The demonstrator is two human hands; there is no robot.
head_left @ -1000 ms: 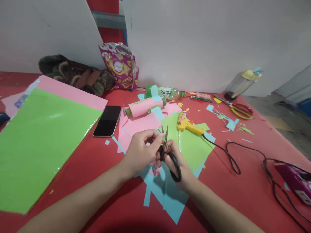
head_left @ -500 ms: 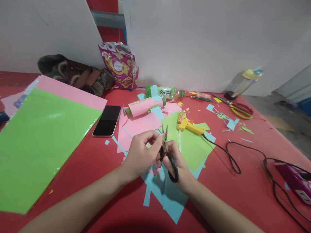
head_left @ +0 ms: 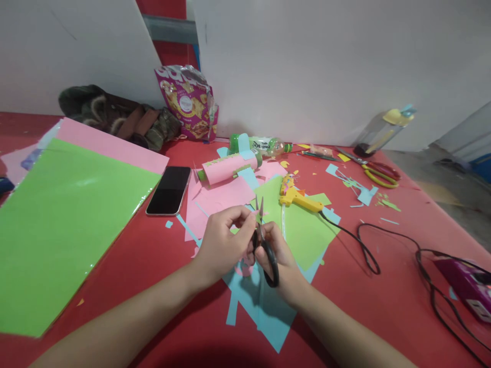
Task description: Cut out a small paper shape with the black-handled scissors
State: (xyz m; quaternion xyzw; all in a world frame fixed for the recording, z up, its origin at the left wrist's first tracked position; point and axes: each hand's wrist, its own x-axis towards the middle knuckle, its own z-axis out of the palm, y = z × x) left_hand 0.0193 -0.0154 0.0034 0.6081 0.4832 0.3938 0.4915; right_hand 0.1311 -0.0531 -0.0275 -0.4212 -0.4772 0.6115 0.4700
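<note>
My right hand (head_left: 282, 255) grips black-handled scissors (head_left: 271, 263), whose blades point away from me and stand slightly apart. Beside it my left hand (head_left: 226, 240) pinches a small piece of pink paper (head_left: 256, 213) at the blades; most of that piece is hidden by the fingers. Under both hands lie blue paper (head_left: 274, 322) and green paper (head_left: 307, 245). Pink scraps (head_left: 243, 268) show just below my left fingers. A yellow glue gun (head_left: 303, 200) rests on the green paper, beyond my right hand.
A black phone (head_left: 169, 190) and large green sheets (head_left: 72, 220) are on the left. Behind are a pink-wrapped roll (head_left: 230, 168), a green bottle (head_left: 268, 145) and a snack bag (head_left: 187, 105). Larger scissors (head_left: 379, 174), a dark cable (head_left: 362, 250) and a purple box (head_left: 466, 286) are on the right.
The scissor blades have drawn slightly closer together, and the handle in my right hand has shifted a little to the left. My left hand has hardly moved.
</note>
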